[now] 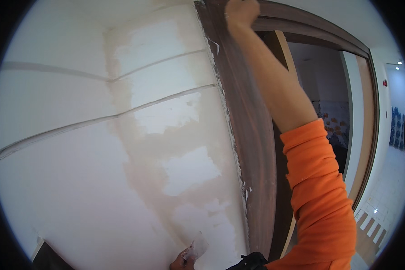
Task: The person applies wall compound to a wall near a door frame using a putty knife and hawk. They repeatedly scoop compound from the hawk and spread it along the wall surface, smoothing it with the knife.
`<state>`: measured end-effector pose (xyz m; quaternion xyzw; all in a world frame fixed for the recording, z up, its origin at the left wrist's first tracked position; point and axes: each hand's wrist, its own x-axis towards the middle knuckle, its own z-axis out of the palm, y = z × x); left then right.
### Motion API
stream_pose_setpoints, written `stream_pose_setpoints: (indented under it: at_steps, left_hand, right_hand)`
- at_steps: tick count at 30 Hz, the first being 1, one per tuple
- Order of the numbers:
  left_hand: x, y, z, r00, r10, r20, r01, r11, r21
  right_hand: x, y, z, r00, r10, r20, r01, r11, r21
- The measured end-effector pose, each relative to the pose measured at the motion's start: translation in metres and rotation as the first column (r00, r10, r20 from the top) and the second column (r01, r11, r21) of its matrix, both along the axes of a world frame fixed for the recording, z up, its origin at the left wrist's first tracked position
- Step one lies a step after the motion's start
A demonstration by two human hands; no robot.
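My right arm, in a rolled orange sleeve, reaches up across the doorway. At the top edge of the picture, my right hand [242, 14] is curled closed against the dark wooden door frame [252, 148]; what it grips, if anything, is hidden. Low in the picture my left hand [183, 260] holds a pale, putty-smeared scraper [199, 245] close to the wall [184, 171]. White and beige putty patches cover this wall strip beside the frame. Ragged white putty runs along the joint between wall and frame.
Two grey grooves [58, 128] cross the wall and bend at the inner corner. Right of the frame opens a dark doorway [321, 81] with a pale upright panel [352, 112]. A tiled corridor [384, 189] lies far right. A dark object [54, 257] stands lower left.
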<state>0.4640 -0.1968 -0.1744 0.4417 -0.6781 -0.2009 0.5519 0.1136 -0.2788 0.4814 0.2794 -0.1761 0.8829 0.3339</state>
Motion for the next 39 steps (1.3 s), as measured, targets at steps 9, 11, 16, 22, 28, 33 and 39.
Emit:
stream_pose_setpoints:
  at_steps: [9, 11, 16, 22, 28, 33, 39]
  left_hand:
    - [0.009, -0.007, -0.011, 1.000, -0.009, 0.013, 0.009, 1.000, 0.028]
    - [0.009, -0.009, -0.015, 0.997, -0.043, -0.060, 0.040, 0.998, -0.042]
    - [0.005, 0.001, 0.004, 0.999, -0.015, 0.045, 0.016, 1.000, -0.023]
    - [-0.003, -0.002, -0.001, 0.999, -0.036, 0.001, 0.036, 0.999, 0.011]
    - [0.003, 0.006, 0.002, 1.000, 0.014, -0.011, -0.013, 0.996, 0.090]
    - [0.001, 0.003, 0.006, 1.000, -0.017, -0.007, 0.017, 0.998, 0.065]
    - [0.001, -0.002, 0.000, 1.000, -0.022, -0.022, 0.021, 0.999, -0.044]
  right_hand:
    - [0.132, -0.010, -0.033, 0.945, -0.035, -0.326, 0.044, 0.999, 0.020]
    - [0.146, 0.000, -0.064, 0.875, 0.091, -0.476, -0.042, 0.993, 0.112]
    - [0.060, -0.007, -0.054, 0.947, 0.050, -0.318, -0.112, 0.977, -0.180]
    - [-0.045, 0.041, -0.007, 0.993, -0.020, 0.116, 0.032, 0.995, -0.096]
    - [0.098, 0.008, -0.023, 0.990, 0.103, -0.091, -0.098, 0.993, 0.059]
    - [0.169, -0.007, -0.069, 0.724, 0.623, -0.296, -0.596, 0.781, 0.186]
    - [0.188, -0.004, -0.063, 0.207, 0.970, -0.127, -0.966, 0.223, 0.132]
